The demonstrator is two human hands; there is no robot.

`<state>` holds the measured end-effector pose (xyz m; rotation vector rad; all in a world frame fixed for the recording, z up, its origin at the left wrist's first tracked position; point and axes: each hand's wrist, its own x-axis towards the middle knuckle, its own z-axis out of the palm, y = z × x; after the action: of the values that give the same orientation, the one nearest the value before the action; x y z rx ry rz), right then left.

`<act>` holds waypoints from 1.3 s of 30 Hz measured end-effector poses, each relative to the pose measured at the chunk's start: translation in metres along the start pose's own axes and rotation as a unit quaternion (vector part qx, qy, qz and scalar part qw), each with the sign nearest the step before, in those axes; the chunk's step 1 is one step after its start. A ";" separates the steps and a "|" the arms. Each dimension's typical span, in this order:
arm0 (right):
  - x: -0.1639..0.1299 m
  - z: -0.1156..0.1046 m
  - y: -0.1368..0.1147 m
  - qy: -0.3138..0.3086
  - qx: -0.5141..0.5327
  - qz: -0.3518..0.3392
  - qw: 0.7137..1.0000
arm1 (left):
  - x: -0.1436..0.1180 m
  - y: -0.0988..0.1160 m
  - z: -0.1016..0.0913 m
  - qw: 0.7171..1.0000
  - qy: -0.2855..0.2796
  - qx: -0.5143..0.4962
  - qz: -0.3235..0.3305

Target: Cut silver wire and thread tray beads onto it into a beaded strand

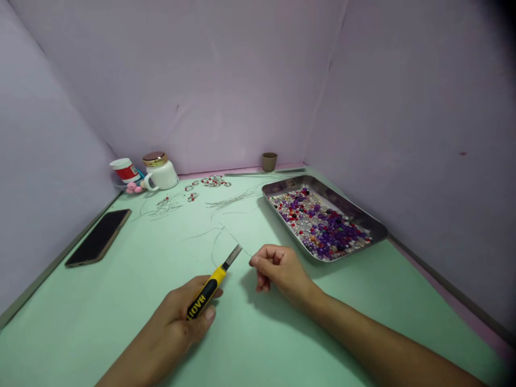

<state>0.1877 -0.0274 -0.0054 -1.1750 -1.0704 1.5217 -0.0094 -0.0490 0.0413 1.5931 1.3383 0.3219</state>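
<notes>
My left hand (183, 314) is wrapped round a yellow and black utility knife (213, 285), its short metal blade pointing up and to the right. My right hand (282, 271) pinches the end of a thin wire (234, 236) between thumb and fingertips. From there the wire runs up and left, passing close by the blade tip; whether the two touch I cannot tell. More fine wire (213, 250) curves over the green tabletop (234, 355) just beyond the knife.
A metal tray (379, 228) of mixed beads stands at right. Beaded pieces (213, 181) and loose wires (231, 200) lie farther back. At left are a phone (99, 236), a lidded white mug (163, 174) and a red-and-white container (126, 170). A small brown cup (269, 162) sits by the back wall.
</notes>
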 end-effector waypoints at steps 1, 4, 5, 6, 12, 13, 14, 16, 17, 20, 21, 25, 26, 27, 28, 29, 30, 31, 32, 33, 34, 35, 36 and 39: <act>0.000 0.001 0.000 0.001 -0.007 -0.002 1.000 | -0.001 0.003 0.001 1.000 -0.005 0.001 0.000; -0.001 0.002 0.002 0.003 -0.034 -0.016 0.999 | -0.003 0.010 0.003 1.000 -0.019 0.008 0.000; -0.001 0.002 0.003 0.005 -0.044 -0.021 0.999 | -0.004 0.010 0.004 1.000 -0.022 0.011 -0.004; -0.001 0.002 0.003 0.007 -0.052 -0.026 0.998 | -0.003 0.010 0.004 1.000 -0.024 0.015 -0.007; 0.000 0.001 0.001 0.027 -0.035 -0.037 0.998 | -0.003 0.005 0.002 1.000 -0.019 0.005 -0.012; 0.000 0.001 0.000 0.027 -0.033 -0.034 0.999 | -0.003 0.005 0.002 1.000 -0.019 0.004 -0.012; 0.000 0.001 0.000 0.025 -0.032 -0.031 0.999 | -0.004 0.005 0.002 1.000 -0.020 0.005 -0.013; -0.001 0.001 0.000 0.017 -0.033 -0.027 0.999 | -0.004 0.006 0.002 1.000 -0.023 0.005 -0.014; -0.001 0.002 0.000 0.013 -0.034 -0.027 0.999 | -0.004 0.006 0.002 1.000 -0.022 0.006 -0.014; -0.002 0.002 0.001 0.013 -0.036 -0.032 0.999 | -0.002 0.006 0.002 1.000 -0.017 0.011 -0.015; -0.002 0.002 0.000 0.014 -0.039 -0.034 0.999 | -0.002 0.006 0.002 1.000 -0.016 0.012 -0.015; -0.003 0.002 0.000 0.009 -0.058 -0.034 0.998 | -0.002 0.005 0.002 1.000 -0.019 -0.001 -0.010; -0.003 0.002 0.000 0.008 -0.061 -0.032 0.998 | -0.002 0.005 0.002 1.000 -0.018 -0.004 -0.009; -0.002 0.002 0.000 0.006 -0.062 -0.030 0.998 | -0.002 0.005 0.002 1.000 -0.016 -0.004 -0.008; -0.002 0.002 0.001 0.006 -0.060 -0.028 0.998 | -0.002 0.004 0.002 1.000 -0.013 -0.001 -0.009; -0.002 0.002 0.001 0.005 -0.059 -0.027 0.998 | -0.002 0.004 0.002 1.000 -0.011 0.003 -0.010; -0.002 0.002 0.001 0.005 -0.057 -0.026 0.998 | -0.002 0.005 0.002 1.000 -0.011 0.007 -0.013; -0.002 0.002 0.001 0.005 -0.056 -0.026 0.998 | -0.002 0.005 0.002 1.000 -0.011 0.010 -0.014; -0.002 0.002 0.001 0.005 -0.055 -0.025 0.998 | -0.002 0.005 0.002 1.000 -0.011 0.011 -0.015; -0.002 0.002 0.000 0.004 -0.054 -0.025 0.998 | -0.002 0.005 0.003 1.000 -0.010 0.011 -0.014; -0.003 0.003 -0.001 0.003 -0.053 -0.023 0.998 | -0.002 0.005 0.003 1.000 -0.008 0.011 -0.012; -0.003 0.003 -0.002 0.002 -0.051 -0.021 0.998 | -0.002 0.005 0.004 1.000 -0.004 0.012 -0.008; -0.004 0.003 -0.003 0.000 -0.048 -0.018 0.999 | -0.002 0.006 0.004 1.000 0.000 0.013 -0.006; -0.004 0.002 -0.003 -0.014 -0.035 -0.013 0.999 | -0.003 0.006 0.007 1.000 0.003 0.021 -0.004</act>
<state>0.1867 -0.0313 -0.0013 -1.1865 -1.1622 1.4959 -0.0019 -0.0547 0.0441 1.6215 1.3641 0.2967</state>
